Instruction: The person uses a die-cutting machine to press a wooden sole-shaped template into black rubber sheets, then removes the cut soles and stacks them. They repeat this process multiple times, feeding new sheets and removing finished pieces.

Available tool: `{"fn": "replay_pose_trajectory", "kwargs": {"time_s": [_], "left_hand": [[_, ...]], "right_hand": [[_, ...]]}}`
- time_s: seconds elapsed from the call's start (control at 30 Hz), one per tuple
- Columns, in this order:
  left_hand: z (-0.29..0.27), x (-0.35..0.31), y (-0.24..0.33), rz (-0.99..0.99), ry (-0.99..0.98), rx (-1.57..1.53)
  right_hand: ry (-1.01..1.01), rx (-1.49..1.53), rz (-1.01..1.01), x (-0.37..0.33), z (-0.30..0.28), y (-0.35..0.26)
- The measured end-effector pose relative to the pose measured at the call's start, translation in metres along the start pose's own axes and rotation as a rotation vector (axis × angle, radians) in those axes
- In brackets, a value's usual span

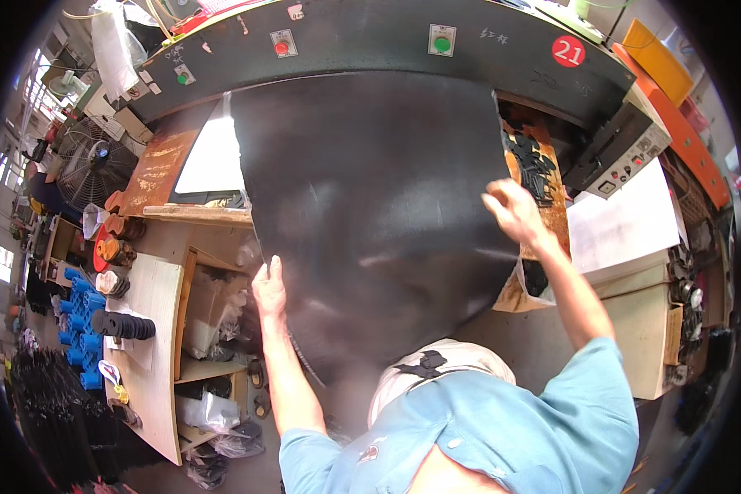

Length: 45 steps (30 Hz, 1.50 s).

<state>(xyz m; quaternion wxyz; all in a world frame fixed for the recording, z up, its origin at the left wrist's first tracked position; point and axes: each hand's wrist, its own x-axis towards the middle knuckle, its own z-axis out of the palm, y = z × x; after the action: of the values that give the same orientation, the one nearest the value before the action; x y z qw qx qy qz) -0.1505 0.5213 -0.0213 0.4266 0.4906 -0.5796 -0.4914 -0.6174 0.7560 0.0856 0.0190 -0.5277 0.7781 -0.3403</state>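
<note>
A wide, glossy black sheet (370, 173) spreads from beneath the dark machine beam down toward my waist, its near part sagging. My left hand (269, 288) grips the sheet's left edge, thumb on top and the other fingers hidden below. At the right edge, my right hand (512, 212) is closed with bent fingers against the sheet; the exact pinch is hard to make out. Beside that hand, several black cut pieces (535, 169) lie on a worn brown board (556, 210). A white sheet (214, 156) shows left of the black one.
The machine beam (370, 45) crosses the far side, with a red button (282, 47) and a green button (442, 44). A control box (626, 156) stands at right. Leftward are a wooden table (160, 288), stacked black pieces (123, 324), blue plastic parts (78, 321) and a fan (97, 156).
</note>
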Motion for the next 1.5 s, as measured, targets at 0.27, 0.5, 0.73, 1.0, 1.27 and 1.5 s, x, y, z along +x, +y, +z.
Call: {"fn": "replay_pose_trajectory", "kwargs": {"time_s": [0.27, 0.5, 0.73, 1.0, 1.27, 1.5], "left_hand": [[-0.024, 0.057, 0.053, -0.042, -0.193, 0.018], [-0.023, 0.085, 0.056, -0.226, -0.045, 0.043], [0.007, 0.278, 0.1, 0.047, -0.11, 0.498], [0.139, 0.489, 0.084, 0.284, -0.038, 0.646], [0.007, 0.293, 0.036, 0.216, -0.148, 0.878], [0.002, 0.274, 0.049, -0.174, -0.237, 0.426]], "right_hand": [[0.321, -0.169, 0.469, -0.087, 0.065, 0.072], [0.298, 0.316, 0.806, -0.051, 0.043, 0.035], [0.311, 0.282, 0.522, 0.09, 0.057, 0.047], [0.347, -0.194, 0.508, 0.269, 0.07, 0.072], [0.325, -0.37, 0.729, 0.013, 0.083, 0.005], [0.412, -0.203, 0.718, -0.004, 0.116, -0.025]]}}
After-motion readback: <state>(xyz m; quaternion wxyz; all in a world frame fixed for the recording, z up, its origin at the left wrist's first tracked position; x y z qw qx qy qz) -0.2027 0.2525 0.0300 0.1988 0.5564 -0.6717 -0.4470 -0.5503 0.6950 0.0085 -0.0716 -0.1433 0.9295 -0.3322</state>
